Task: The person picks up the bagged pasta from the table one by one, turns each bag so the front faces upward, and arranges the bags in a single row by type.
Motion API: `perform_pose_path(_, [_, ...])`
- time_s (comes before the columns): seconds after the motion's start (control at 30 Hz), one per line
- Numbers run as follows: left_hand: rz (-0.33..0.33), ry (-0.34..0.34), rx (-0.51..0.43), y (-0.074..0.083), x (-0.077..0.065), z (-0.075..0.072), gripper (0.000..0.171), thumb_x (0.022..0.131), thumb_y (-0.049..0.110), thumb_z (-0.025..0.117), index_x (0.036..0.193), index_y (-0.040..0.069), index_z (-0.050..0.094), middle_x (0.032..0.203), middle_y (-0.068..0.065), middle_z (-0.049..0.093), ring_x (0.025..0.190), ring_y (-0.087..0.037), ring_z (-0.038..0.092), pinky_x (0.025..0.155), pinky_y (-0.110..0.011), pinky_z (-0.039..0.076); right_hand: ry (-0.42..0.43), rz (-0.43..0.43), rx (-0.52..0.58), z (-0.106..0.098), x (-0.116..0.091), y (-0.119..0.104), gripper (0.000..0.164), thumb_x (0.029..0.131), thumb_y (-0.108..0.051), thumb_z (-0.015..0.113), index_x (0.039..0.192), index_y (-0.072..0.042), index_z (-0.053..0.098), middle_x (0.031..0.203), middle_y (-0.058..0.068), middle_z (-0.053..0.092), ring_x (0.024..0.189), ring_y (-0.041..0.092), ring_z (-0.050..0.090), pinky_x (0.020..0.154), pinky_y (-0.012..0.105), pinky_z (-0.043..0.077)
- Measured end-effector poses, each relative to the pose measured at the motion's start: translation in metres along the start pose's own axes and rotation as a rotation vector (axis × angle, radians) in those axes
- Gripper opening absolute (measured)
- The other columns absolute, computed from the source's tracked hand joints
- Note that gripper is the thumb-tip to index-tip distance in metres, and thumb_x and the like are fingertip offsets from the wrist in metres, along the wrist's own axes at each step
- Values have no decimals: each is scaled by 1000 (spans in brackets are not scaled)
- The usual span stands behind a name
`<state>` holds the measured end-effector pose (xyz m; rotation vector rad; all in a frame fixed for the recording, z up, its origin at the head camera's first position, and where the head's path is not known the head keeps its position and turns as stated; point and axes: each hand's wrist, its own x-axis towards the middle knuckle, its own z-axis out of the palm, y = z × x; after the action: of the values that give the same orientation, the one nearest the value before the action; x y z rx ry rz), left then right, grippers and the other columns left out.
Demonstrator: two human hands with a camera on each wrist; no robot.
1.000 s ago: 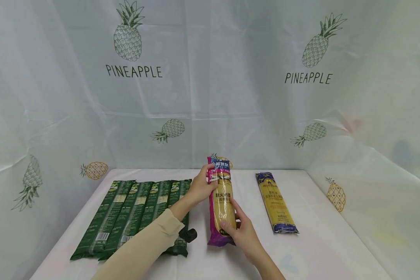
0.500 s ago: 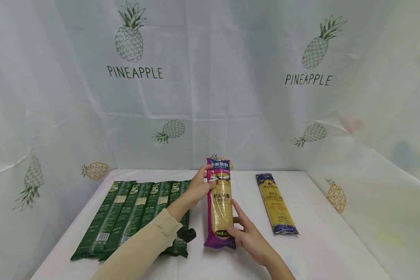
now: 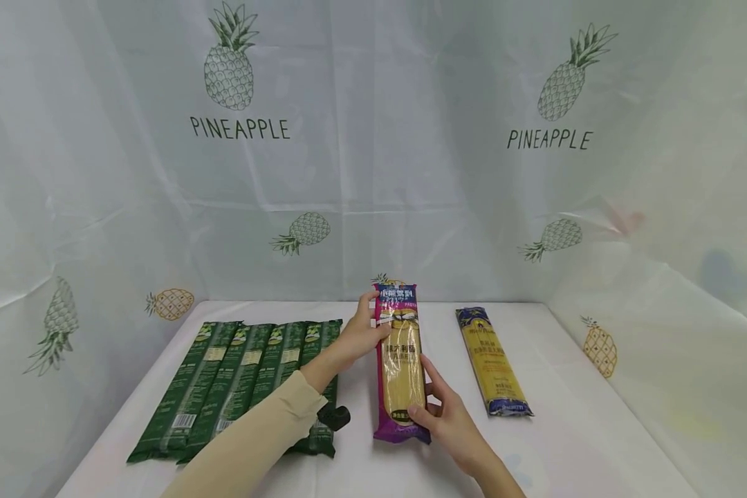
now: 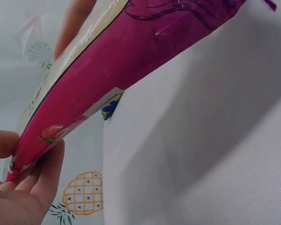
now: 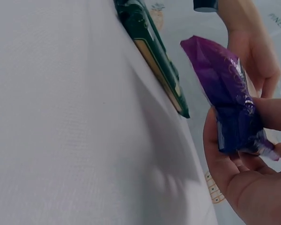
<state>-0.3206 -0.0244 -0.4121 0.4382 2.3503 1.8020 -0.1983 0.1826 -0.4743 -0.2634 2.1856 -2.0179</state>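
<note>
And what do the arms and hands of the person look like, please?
The left sleeve is plain beige and ends before the hand; a small black object shows beside it. No sleeve shows on the right forearm. The left hand and right hand wear no gloves.

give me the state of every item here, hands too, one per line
pink pack, held clear of the table, no opening visible
left hand, gripping its far part
right hand, gripping its near part
green packs, four side by side on the table, partly hidden by the left arm
yellow pack, lying on the table at a slant
backdrop, hanging, creased
</note>
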Motion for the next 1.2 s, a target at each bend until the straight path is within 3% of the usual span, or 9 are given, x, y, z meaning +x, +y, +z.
perform_pose_path(0.13, [24,-10,52,1,-2,-1,78,109,24,61,170,27,13,168,-25,35,138,-46,55,107,-64,48,49,0,-8,1,-1,1,94,99,-3,73,171,-32,21,127,20,53,101,26,65,88,31,59])
perform_pose_path(0.33, [34,21,95,-1,-1,0,79,107,29,65,171,29,18,162,-22,44,127,-41,64,101,-58,55,82,-20,2,1,-4,-2,90,100,1,71,170,-33,26,128,22,52,104,29,67,88,33,60])
perform_pose_path(0.43, [-3,30,34,-4,3,1,82,105,26,69,171,30,22,154,-21,49,115,-34,70,95,-49,59,79,-32,22,-1,-5,-4,87,101,1,69,170,-30,27,135,24,51,108,30,68,89,33,61])
perform_pose_path(0.6, [-52,22,-118,-7,9,4,87,99,7,71,170,28,27,144,-21,51,101,-27,72,86,-41,62,61,-31,28,-7,-8,-4,85,102,0,68,170,-29,27,145,26,48,115,32,68,91,34,61])
perform_pose_path(0.93, [-12,25,-126,-9,12,19,88,97,-5,70,170,19,28,143,-22,52,93,-24,74,80,-37,63,31,40,-112,-27,-13,-10,84,103,-15,72,171,-24,24,133,22,54,106,28,68,86,34,60])
perform_pose_path(1.2, [-13,34,-150,-9,24,42,88,95,-7,69,170,15,28,140,-21,54,95,-25,73,80,-36,63,69,75,-264,-50,-17,-15,80,102,-19,74,170,-21,31,126,19,58,100,26,64,83,35,58])
